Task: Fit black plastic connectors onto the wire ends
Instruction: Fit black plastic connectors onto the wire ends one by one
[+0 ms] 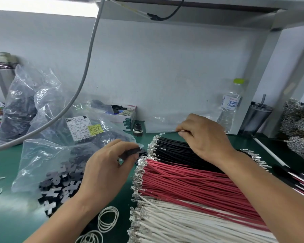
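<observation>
My left hand holds a black plastic connector between thumb and fingers, just left of the wire bundles. My right hand pinches a single black wire whose metal terminal points left, lifted above the black wire bundle. Red wires and white wires lie in front of it, all with metal terminals at their left ends. More black connectors spill from a clear bag at the lower left.
Clear bags of black parts with a label stand at the left. Rubber bands lie on the green mat. A small box, water bottle, dark cup and terminal clusters stand behind. A grey hose hangs down.
</observation>
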A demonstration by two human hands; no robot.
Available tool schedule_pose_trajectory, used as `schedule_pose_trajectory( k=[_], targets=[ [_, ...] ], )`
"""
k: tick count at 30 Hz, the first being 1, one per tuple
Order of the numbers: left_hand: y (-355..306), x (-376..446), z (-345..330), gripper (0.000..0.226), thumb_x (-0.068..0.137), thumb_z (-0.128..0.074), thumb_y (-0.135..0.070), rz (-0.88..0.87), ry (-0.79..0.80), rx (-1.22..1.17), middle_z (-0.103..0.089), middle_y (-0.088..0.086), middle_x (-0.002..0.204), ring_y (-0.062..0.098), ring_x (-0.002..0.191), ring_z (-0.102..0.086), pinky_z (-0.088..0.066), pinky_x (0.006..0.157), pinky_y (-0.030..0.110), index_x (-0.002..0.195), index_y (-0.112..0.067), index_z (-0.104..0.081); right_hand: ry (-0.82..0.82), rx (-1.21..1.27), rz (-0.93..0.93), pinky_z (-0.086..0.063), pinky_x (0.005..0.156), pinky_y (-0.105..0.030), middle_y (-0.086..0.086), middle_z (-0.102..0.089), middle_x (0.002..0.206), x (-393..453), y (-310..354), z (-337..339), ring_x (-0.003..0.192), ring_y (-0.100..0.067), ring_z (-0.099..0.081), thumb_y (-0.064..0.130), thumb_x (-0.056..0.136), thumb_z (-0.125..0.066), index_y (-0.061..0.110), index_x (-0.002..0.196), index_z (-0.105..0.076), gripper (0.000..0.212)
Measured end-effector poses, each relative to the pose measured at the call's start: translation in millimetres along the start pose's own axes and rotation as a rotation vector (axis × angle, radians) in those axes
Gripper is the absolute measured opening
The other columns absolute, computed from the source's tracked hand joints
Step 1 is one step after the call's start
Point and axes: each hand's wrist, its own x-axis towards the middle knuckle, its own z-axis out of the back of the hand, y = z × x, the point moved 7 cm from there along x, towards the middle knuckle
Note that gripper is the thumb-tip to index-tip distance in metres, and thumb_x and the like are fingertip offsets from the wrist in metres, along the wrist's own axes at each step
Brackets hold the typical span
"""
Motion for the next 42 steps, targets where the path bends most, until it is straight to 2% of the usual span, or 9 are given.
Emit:
schedule_pose_trajectory(
  k=[4,8,11,13,20,30,35,39,42],
  targets=[
    [1.1,-0.4,-0.3,0.020,0.088,-0.076,-0.024,0.011,0.009,0.010,-0.070,-0.021,0.094,0.001,0.064,-0.065,-0.060,0.063,0.039,0.106,-0.030,-0.079,0.097,-0.211,0.073,-0.045,0.063,-0.028,0.012,-0.058,0.094,-6.4,7.5,-8.5,0.089,-0.012,-0.057,0.019,0.100,-0.058,0.029,0.111,-0.074,0.022],
    [1.6,0.5,-1.1,0.023,0.084,-0.081,-0.023,0.057,0.013,-0.057,-0.072,-0.027,0.090,0.000,0.071,-0.069,-0.060,0.067,0.030,0.102,-0.036,-0.080,-0.030,-0.048,0.027,-0.048,0.067,-0.032,0.013,-0.058,0.092,-12.8,13.9,15.3,0.087,-0.008,-0.055,0.023,0.097,-0.064,0.026,0.099,-0.075,0.012],
    [2.5,1.4,-0.6,0.030,0.081,-0.084,-0.021,0.088,0.021,-0.158,-0.072,-0.029,0.086,-0.001,0.077,-0.069,-0.056,0.069,0.018,0.089,-0.048,-0.075,-0.142,0.070,0.083,-0.040,0.065,-0.019,0.016,-0.054,0.087,-39.2,33.9,31.7,0.078,-0.001,-0.048,0.022,0.092,-0.068,0.026,0.097,-0.074,0.008],
    [1.6,0.9,-3.9,0.026,0.080,-0.085,-0.020,0.100,0.050,-0.227,-0.074,-0.025,0.088,0.004,0.079,-0.070,-0.055,0.070,0.018,0.087,-0.044,-0.078,-0.178,0.151,0.077,-0.037,0.064,-0.015,0.016,-0.054,0.085,-61.3,44.8,32.2,0.074,-0.002,-0.048,0.025,0.093,-0.063,0.027,0.102,-0.075,0.016],
    [-9.7,-1.3,-8.3,0.023,0.075,-0.088,-0.021,0.113,0.132,-0.408,-0.077,-0.015,0.086,0.006,0.080,-0.072,-0.051,0.071,0.008,0.089,-0.038,-0.082,-0.275,0.335,-0.001,-0.048,0.062,-0.027,0.009,-0.057,0.083,-85.9,49.4,23.7,0.075,-0.010,-0.057,0.026,0.094,-0.067,0.021,0.099,-0.080,0.015],
    [-21.8,-2.3,-9.3,0.021,0.070,-0.084,-0.033,0.044,0.169,-0.489,-0.078,-0.009,0.084,-0.001,0.068,-0.065,-0.045,0.064,0.005,0.091,-0.031,-0.083,-0.315,0.222,0.056,-0.046,0.058,-0.025,0.010,-0.053,0.081,-89.6,52.5,24.6,0.073,-0.010,-0.052,0.028,0.094,-0.064,0.020,0.100,-0.080,0.018],
    [-22.7,-2.8,-11.3,0.022,0.072,-0.083,-0.030,0.051,0.221,-0.490,-0.077,-0.005,0.087,0.005,0.073,-0.068,-0.049,0.066,0.012,0.094,-0.025,-0.085,-0.284,0.272,0.053,-0.044,0.059,-0.024,0.010,-0.053,0.081,-89.3,50.3,22.4,0.073,-0.009,-0.051,0.026,0.095,-0.067,0.021,0.101,-0.080,0.015],
    [-20.7,-3.1,-13.1,0.023,0.073,-0.082,-0.030,0.104,0.269,-0.566,-0.078,0.003,0.089,0.025,0.082,-0.071,-0.058,0.077,0.041,0.096,-0.025,-0.085,-0.276,0.342,0.046,-0.046,0.061,-0.025,0.010,-0.053,0.081,-90.7,50.2,23.4,0.074,-0.011,-0.054,0.027,0.096,-0.066,0.022,0.103,-0.080,0.016],
    [-22.0,-2.6,-14.5,0.022,0.074,-0.081,-0.029,0.116,0.300,-0.565,-0.077,0.005,0.089,0.030,0.084,-0.070,-0.056,0.080,0.048,0.096,-0.026,-0.084,-0.288,0.309,0.069,-0.048,0.059,-0.029,0.008,-0.054,0.080,-90.3,52.2,27.5,0.073,-0.014,-0.054,0.026,0.094,-0.067,0.020,0.103,-0.081,0.017]
  ],
)
